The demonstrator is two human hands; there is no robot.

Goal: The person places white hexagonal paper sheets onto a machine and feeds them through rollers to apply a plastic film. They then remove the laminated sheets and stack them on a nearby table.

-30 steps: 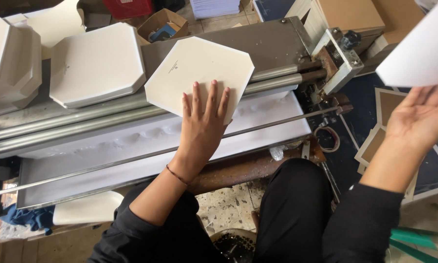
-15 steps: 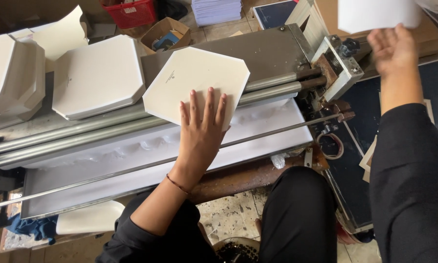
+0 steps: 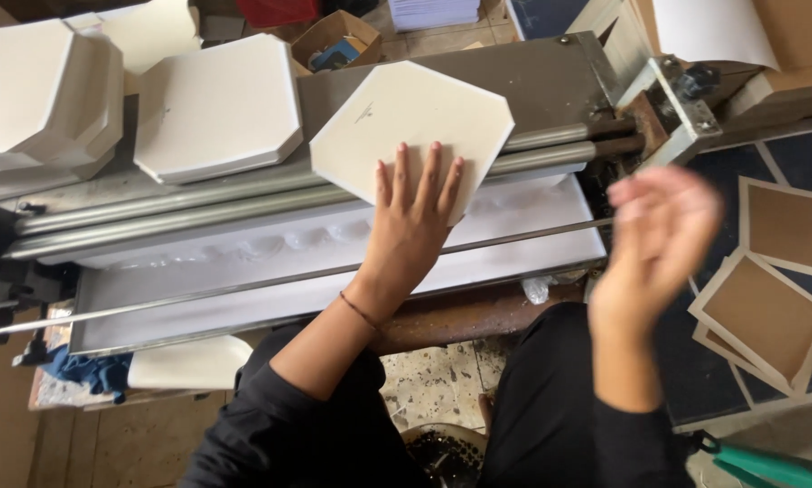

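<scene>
White eight-sided card [image 3: 412, 122] lies tilted on the grey metal plate [image 3: 532, 86] of the machine, its lower edge over the long rollers [image 3: 198, 208]. The left hand [image 3: 412, 217] presses flat on the card's lower part, fingers spread, palm over the pale tray [image 3: 243, 271] below the rollers. The right hand [image 3: 659, 235] hangs in the air to the right of the machine, blurred, holding nothing; I cannot tell how its fingers are set. Stacks of similar white cards [image 3: 216, 108] sit at upper left. Brown boards with white borders [image 3: 767, 312] lie on the dark surface at the right
</scene>
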